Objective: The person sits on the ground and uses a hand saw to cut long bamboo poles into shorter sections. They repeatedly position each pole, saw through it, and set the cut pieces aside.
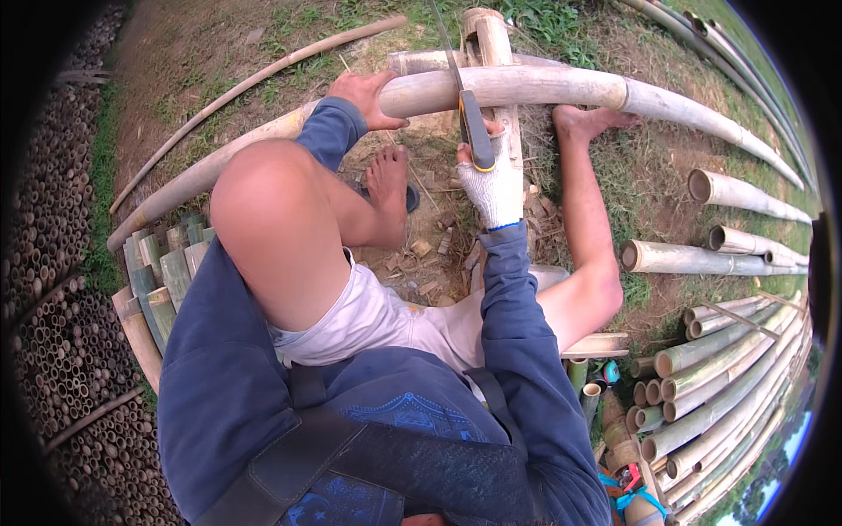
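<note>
A long pale bamboo pole (561, 86) runs crosswise in front of me, resting on an upright bamboo support (488, 39). My bare left hand (361, 98) grips the pole left of the support, its thumb on the near side and a finger along the far side. My right hand (491, 184), in a white knitted glove, is closed round the dark grey and yellow handle of a handsaw (474, 131). The saw's thin blade lies across the top of the pole, beside the support, and points away from me. Any cut under the blade is too small to make out.
A thinner bamboo strip (254, 81) lies on the ground at the far left. Short cut bamboo pieces (162, 272) stand beside my left knee. Stacked bamboo poles (719, 368) fill the right side. Wood chips (421, 248) litter the dirt between my bare feet.
</note>
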Motion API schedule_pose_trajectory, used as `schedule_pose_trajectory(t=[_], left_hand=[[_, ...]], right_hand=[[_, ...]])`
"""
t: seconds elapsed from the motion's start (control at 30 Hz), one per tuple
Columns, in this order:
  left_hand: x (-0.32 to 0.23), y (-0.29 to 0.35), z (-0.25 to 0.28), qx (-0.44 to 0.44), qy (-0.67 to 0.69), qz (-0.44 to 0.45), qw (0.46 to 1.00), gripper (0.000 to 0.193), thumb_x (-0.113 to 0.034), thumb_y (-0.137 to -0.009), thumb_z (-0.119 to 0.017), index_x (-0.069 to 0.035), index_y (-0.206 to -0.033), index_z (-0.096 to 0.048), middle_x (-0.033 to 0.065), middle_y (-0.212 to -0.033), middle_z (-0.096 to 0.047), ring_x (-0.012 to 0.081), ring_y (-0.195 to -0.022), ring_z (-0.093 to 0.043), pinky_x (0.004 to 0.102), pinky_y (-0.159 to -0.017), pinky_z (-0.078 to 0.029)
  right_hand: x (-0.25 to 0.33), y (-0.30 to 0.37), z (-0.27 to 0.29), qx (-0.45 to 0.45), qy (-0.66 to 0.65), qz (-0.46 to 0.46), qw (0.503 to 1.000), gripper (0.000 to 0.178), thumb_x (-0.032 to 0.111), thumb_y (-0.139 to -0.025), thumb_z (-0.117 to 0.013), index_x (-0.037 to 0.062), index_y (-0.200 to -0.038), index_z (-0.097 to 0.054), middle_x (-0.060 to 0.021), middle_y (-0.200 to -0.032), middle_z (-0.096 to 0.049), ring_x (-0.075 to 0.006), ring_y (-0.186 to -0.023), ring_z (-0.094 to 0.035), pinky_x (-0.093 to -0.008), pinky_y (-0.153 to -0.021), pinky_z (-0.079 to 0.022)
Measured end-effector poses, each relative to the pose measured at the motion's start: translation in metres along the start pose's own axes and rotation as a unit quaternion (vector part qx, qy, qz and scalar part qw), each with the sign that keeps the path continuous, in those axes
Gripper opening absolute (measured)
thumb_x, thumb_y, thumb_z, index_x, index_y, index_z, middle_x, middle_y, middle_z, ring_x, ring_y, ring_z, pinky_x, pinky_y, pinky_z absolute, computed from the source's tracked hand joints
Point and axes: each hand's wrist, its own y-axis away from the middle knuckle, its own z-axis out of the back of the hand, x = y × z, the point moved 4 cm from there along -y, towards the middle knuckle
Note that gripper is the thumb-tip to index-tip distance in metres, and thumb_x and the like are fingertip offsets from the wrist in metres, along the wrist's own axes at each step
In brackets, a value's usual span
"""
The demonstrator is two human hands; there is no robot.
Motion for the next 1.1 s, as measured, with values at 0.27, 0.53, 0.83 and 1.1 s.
schedule_pose_trajectory(t=[0.27,0.53,0.83,1.1], left_hand=[[0.0,-0.003,-0.002,-0.022,0.013,-0.015,1.0,0.098,-0.072,-0.064,-0.087,-0.022,-0.144,-0.063,0.0198,-0.111,-0.077,0.0402,-0.108,-0.072,0.0484,-0.105,-0.053],[0.007,-0.005,-0.012,-0.032,0.015,-0.041,0.999,0.094,-0.07,-0.069,-0.085,-0.018,-0.143,-0.063,0.0159,-0.112,-0.079,0.0357,-0.108,-0.074,0.046,-0.105,-0.052],[0.011,0.004,-0.006,-0.008,0.024,-0.034,0.999,0.102,-0.08,-0.063,-0.082,-0.015,-0.14,-0.064,0.0152,-0.115,-0.078,0.0376,-0.1,-0.076,0.048,-0.095,-0.058],[0.01,0.0,-0.008,0.014,0.007,-0.03,0.999,0.101,-0.077,-0.063,-0.084,-0.012,-0.137,-0.064,0.0174,-0.103,-0.078,0.0396,-0.096,-0.076,0.0492,-0.092,-0.059]], right_hand=[[0.114,0.191,0.084,0.029,0.041,-0.069,0.996,0.069,-0.003,-0.087,-0.064,0.0008,-0.153,-0.043,-0.014,-0.123,-0.062,-0.0209,-0.107,-0.06,-0.0352,-0.099,-0.05],[0.032,0.101,0.047,0.008,0.078,-0.052,0.996,0.056,-0.006,-0.089,-0.066,0.0015,-0.143,-0.054,-0.0106,-0.111,-0.064,-0.0176,-0.095,-0.062,-0.0319,-0.09,-0.053],[0.045,0.11,0.049,0.026,0.067,-0.006,0.997,0.041,-0.003,-0.098,-0.066,0.0039,-0.135,-0.051,-0.005,-0.104,-0.059,-0.0143,-0.086,-0.058,-0.0276,-0.08,-0.05],[0.043,0.156,0.099,0.058,0.118,-0.024,0.991,0.046,-0.002,-0.096,-0.068,0.002,-0.138,-0.049,-0.0086,-0.112,-0.059,-0.0157,-0.093,-0.057,-0.0293,-0.086,-0.05]])
